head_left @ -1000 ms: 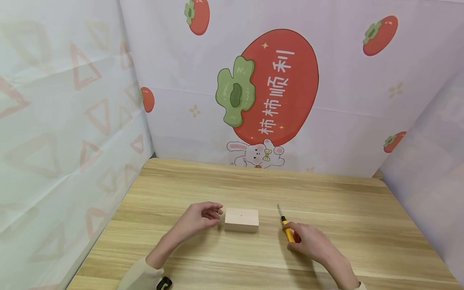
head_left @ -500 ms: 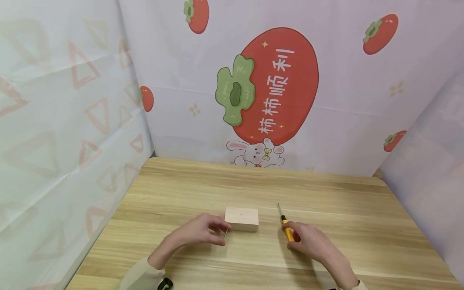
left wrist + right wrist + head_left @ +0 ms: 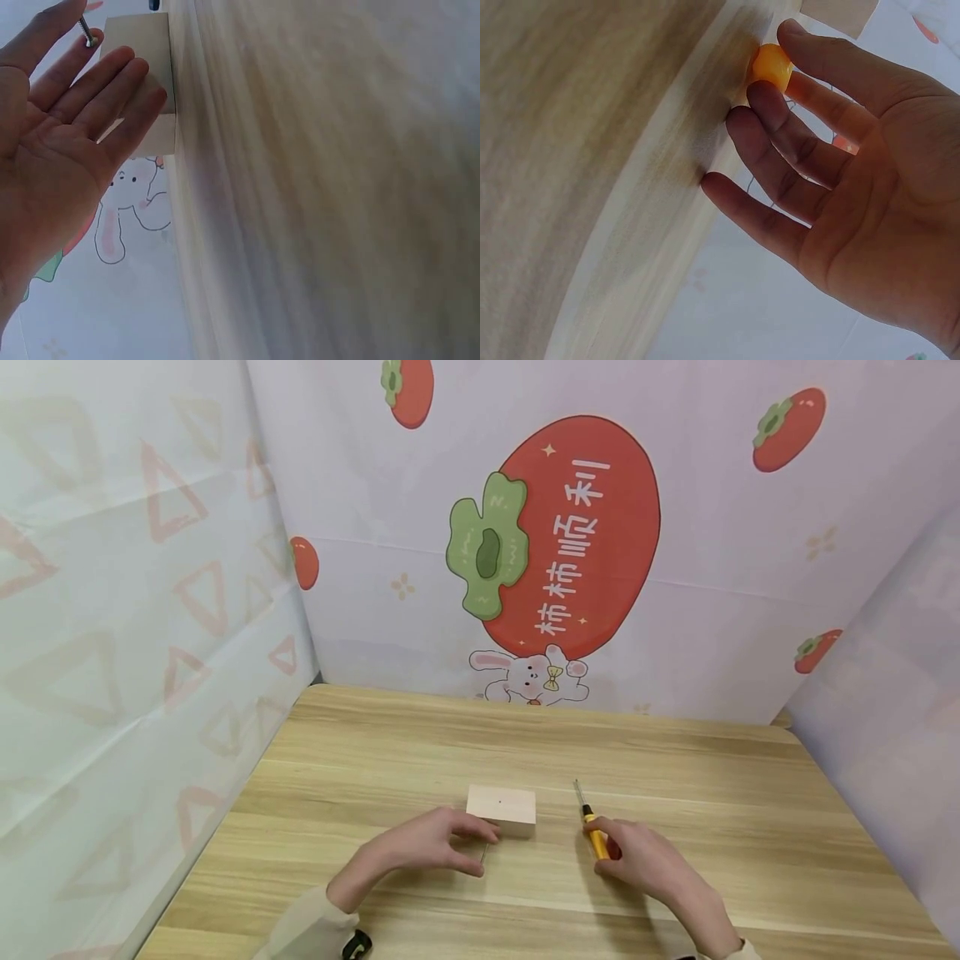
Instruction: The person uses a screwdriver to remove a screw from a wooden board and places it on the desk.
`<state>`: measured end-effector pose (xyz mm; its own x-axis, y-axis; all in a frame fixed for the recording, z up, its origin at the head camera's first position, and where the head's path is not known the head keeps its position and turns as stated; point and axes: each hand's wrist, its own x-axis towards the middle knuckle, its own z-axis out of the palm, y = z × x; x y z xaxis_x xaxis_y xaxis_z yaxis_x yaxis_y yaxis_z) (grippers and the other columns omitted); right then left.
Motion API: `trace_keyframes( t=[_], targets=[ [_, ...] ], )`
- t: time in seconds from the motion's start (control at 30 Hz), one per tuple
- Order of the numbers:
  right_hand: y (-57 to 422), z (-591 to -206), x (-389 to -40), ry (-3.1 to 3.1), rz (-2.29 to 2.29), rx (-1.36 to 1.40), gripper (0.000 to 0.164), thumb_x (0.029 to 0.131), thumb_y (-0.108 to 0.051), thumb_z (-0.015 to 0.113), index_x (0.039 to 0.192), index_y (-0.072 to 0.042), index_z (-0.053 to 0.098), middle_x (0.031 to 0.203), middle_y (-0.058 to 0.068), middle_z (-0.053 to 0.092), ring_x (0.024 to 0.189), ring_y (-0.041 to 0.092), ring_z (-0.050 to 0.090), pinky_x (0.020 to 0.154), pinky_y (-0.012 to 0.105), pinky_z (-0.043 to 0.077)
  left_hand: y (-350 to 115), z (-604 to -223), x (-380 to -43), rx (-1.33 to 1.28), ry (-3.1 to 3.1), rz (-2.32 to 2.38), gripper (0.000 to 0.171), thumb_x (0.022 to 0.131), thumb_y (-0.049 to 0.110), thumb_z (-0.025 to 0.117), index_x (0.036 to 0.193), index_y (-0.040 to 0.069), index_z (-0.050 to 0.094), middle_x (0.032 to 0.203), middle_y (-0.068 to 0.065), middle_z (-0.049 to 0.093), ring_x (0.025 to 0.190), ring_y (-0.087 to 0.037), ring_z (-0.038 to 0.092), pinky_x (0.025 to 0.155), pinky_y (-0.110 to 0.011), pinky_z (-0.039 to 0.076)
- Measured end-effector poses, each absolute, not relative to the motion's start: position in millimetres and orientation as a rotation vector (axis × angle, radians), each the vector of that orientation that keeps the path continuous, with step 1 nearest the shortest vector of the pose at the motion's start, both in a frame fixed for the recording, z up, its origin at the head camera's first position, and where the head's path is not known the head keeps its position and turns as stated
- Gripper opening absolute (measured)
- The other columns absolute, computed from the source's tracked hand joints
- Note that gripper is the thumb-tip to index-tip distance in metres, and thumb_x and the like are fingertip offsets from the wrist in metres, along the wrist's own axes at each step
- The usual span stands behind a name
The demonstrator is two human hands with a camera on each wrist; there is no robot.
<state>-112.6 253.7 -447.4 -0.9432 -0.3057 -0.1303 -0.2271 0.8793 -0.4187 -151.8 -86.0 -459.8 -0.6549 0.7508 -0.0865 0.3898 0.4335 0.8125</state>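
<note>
My left hand (image 3: 429, 843) holds a thin metal screw (image 3: 86, 30) between thumb and index finger, the other fingers stretched out. It is in front of a pale wooden block (image 3: 501, 804), which lies on the table with a small dark hole in its top. To the block's right, my right hand (image 3: 637, 857) grips the yellow handle of a screwdriver (image 3: 597, 841). The screwdriver lies low over the table, its metal shaft pointing away from me. In the right wrist view only the rounded end of the yellow handle shows, between thumb and fingers.
The wood-grain table (image 3: 675, 785) reaches back to a pale cloth (image 3: 360, 635) printed with persimmons and a rabbit. Cloth walls also stand at left and right. A black device (image 3: 357, 945) sits at the left wrist.
My left hand has moved with the screw from the block's left side, rightward and towards me, to the block's front. The right hand and screwdriver stay in place.
</note>
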Motion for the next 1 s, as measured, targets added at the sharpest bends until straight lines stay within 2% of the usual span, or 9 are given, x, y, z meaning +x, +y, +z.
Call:
trace_keyframes(
  t=[0.2, 0.53, 0.77, 0.9, 1.0],
  targets=[
    [252, -448, -113, 2.839, -0.588, -0.4, 0.042, 0.08, -0.018, 0.081, 0.12, -0.018, 0.067, 0.071, -0.008, 0.05, 0.061, 0.006, 0.043, 0.054, 0.022, 0.034, -81, -462, -154, 0.992, 2.281, 1.082, 0.039, 0.087, 0.026, 0.077, 0.123, 0.017, 0.068, 0.147, 0.003, 0.054, 0.139, -0.013, 0.046, 0.117, -0.034, 0.035],
    [252, -446, -113, 2.83, -0.612, -0.39, 0.043, 0.079, -0.019, 0.082, 0.119, -0.019, 0.067, 0.072, -0.006, 0.05, 0.061, 0.008, 0.042, 0.054, 0.023, 0.033, -90, -468, -158, 0.943, 2.421, 1.057, 0.039, 0.088, 0.026, 0.076, 0.124, 0.013, 0.067, 0.141, -0.002, 0.058, 0.133, -0.022, 0.052, 0.113, -0.04, 0.04],
    [252, -447, -113, 2.826, -0.603, -0.385, 0.044, 0.079, -0.019, 0.082, 0.119, -0.019, 0.067, 0.072, -0.006, 0.05, 0.061, 0.008, 0.042, 0.053, 0.023, 0.033, -93, -465, -156, 0.938, 2.475, 0.964, 0.04, 0.088, 0.026, 0.075, 0.126, 0.016, 0.066, 0.136, -0.001, 0.061, 0.128, -0.021, 0.055, 0.111, -0.04, 0.042],
    [252, -446, -112, 2.829, -0.594, -0.401, 0.044, 0.078, -0.019, 0.082, 0.119, -0.019, 0.067, 0.071, -0.006, 0.05, 0.06, 0.007, 0.042, 0.054, 0.023, 0.033, -96, -464, -153, 0.934, 2.566, 0.874, 0.037, 0.082, 0.025, 0.081, 0.116, 0.018, 0.071, 0.121, 0.001, 0.063, 0.11, -0.017, 0.056, 0.097, -0.033, 0.047],
    [252, -446, -113, 2.832, -0.593, -0.417, 0.044, 0.077, -0.019, 0.082, 0.118, -0.02, 0.067, 0.071, -0.007, 0.049, 0.06, 0.006, 0.042, 0.054, 0.022, 0.033, -98, -465, -152, 0.905, 2.642, 0.802, 0.035, 0.076, 0.028, 0.085, 0.108, 0.02, 0.074, 0.105, 0.006, 0.059, 0.092, -0.01, 0.046, 0.081, -0.026, 0.04]
  ],
)
